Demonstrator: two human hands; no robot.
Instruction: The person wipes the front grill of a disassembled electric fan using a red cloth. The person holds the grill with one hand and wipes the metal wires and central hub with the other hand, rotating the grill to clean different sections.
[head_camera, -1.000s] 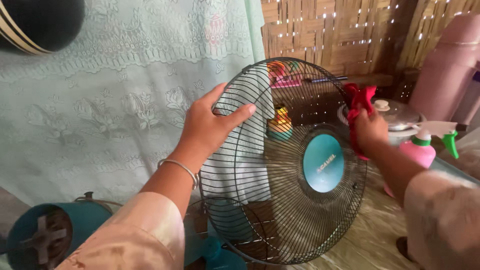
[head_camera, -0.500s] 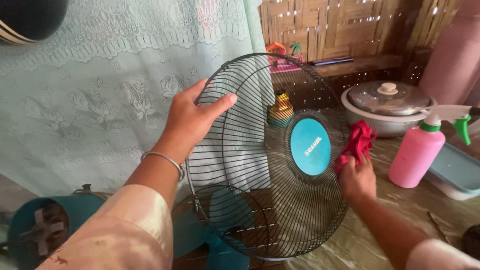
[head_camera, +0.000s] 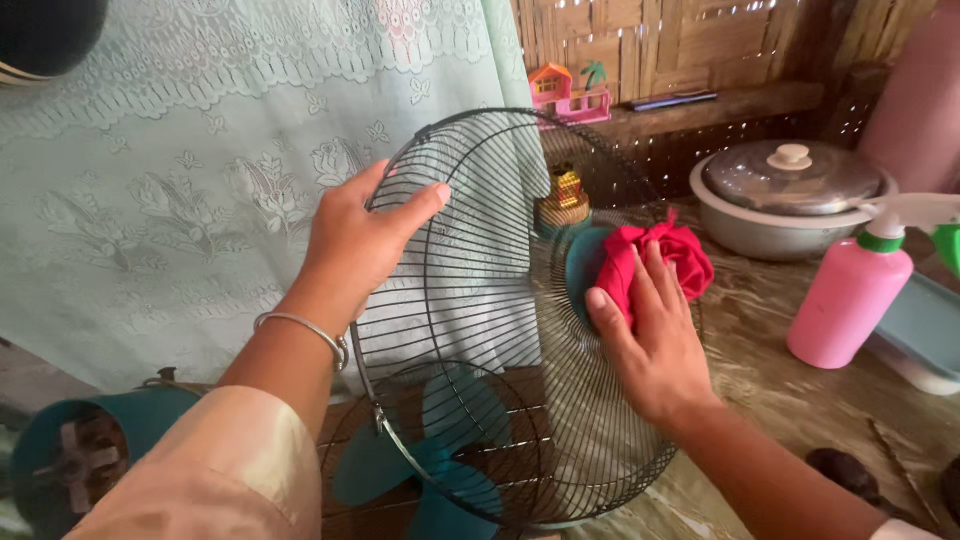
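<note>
1. At the lower left of the frame a pale peach sleeve (head_camera: 230, 470) fills the corner, cut off by the edge; above it a thin silver bangle (head_camera: 300, 330) circles the wrist
2. The left hand (head_camera: 360, 240), left of centre, is closed on the rim of the black wire fan guard (head_camera: 470, 330), thumb over the front wires and fingers behind, which looks meant to keep the guard upright and steady under pressure from the other side
3. The right hand (head_camera: 650, 340), right of centre, lies flat with fingers spread narrowly, pressing a bunched red cloth (head_camera: 660, 262) against the guard's front; the cloth covers most of the teal centre badge (head_camera: 583, 262), so only its left edge shows
4. Below the guard, at bottom centre, teal fan blades (head_camera: 440, 470) show through the wires, partly masked; a teal motor housing (head_camera: 90, 450) sits at the far lower left, cut by the frame
5. On the worktop (head_camera: 790, 400) at the right stand a pink spray bottle (head_camera: 850, 300), its trigger cropped, and farther back a lidded metal pot (head_camera: 790, 195)
6. Farthest back, a pale green lace curtain (head_camera: 180, 170) hangs at upper left, and a small toy house (head_camera: 565, 90) rests on a ledge by the woven wall; a small ornament behind the wires is hard to identify
</note>
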